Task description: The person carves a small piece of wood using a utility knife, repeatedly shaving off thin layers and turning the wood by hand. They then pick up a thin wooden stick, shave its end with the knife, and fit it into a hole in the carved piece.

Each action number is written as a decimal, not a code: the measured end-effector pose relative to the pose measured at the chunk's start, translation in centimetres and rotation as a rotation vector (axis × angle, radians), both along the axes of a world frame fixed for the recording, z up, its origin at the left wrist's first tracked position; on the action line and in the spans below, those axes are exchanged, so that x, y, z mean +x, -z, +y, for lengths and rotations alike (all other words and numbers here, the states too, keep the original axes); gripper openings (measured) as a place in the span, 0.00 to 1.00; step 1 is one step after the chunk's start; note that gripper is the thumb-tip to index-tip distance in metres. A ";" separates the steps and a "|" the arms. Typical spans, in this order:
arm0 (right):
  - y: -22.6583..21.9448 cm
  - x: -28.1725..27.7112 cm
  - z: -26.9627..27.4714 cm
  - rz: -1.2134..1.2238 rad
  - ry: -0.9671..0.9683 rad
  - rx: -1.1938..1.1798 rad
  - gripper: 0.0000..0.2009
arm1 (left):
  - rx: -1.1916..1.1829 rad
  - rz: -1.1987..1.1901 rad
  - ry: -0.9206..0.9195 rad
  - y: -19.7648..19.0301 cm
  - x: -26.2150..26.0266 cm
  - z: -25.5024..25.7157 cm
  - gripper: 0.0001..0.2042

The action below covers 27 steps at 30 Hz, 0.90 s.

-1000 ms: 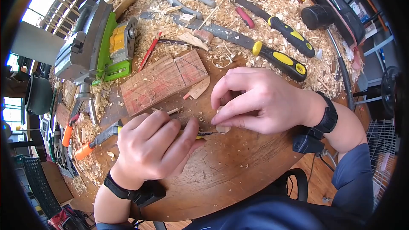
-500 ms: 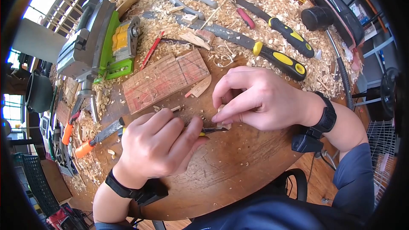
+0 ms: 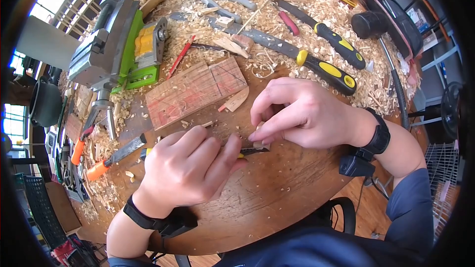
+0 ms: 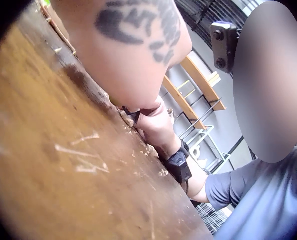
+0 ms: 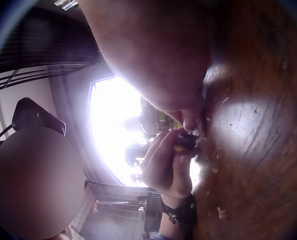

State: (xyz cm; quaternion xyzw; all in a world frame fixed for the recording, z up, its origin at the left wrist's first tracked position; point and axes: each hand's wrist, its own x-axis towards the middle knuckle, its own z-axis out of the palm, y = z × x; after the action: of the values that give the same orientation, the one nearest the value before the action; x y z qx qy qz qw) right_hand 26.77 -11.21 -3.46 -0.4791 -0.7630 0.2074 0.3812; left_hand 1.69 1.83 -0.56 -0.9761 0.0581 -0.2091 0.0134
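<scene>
In the head view my left hand [image 3: 185, 168] grips a yellow-handled knife, most of its handle hidden under the curled fingers. Its narrow dark blade [image 3: 256, 151] points right, low over the table. My right hand [image 3: 309, 113] pinches a small pale piece of wood [image 3: 260, 145] between thumb and fingertips, and the blade overlaps the lower edge of that piece. The right wrist view shows the left hand [image 5: 166, 165] around the knife's black and yellow end [image 5: 186, 143], close to the right fingertips. A marked reddish board [image 3: 193, 94] and a thin rounded wood piece [image 3: 235, 100] lie beyond the hands.
A metal vise with green and yellow parts [image 3: 143, 44] stands at the left. Wood shavings [image 3: 198, 7] cover the back. Files with black-yellow handles [image 3: 329, 71], a black mallet [image 3: 368, 23] and an orange-handled tool [image 3: 97, 170] lie around. The table edge [image 3: 297, 212] curves in front.
My left hand has shifted right with the knife, and its blade reaches farther past the small wood piece. My right hand keeps its pinch with little movement.
</scene>
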 end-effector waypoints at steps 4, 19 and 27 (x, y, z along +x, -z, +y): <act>0.0 0.1 0.0 -0.013 -0.004 0.009 0.04 | -0.025 0.030 0.012 -0.1 0.0 0.1 0.21; 0.1 0.2 0.2 -0.030 -0.020 0.011 0.06 | -0.021 -0.068 0.021 -0.2 -0.5 0.4 0.19; 0.2 0.3 0.3 -0.008 -0.035 0.018 0.05 | -0.026 -0.049 0.033 -0.1 -0.7 0.4 0.21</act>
State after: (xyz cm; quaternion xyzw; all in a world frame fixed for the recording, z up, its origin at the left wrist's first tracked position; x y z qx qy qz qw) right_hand 27.05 -10.91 -3.65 -0.4631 -0.7746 0.2050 0.3788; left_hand 0.97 2.27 -0.44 -0.9697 0.0709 -0.2337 -0.0015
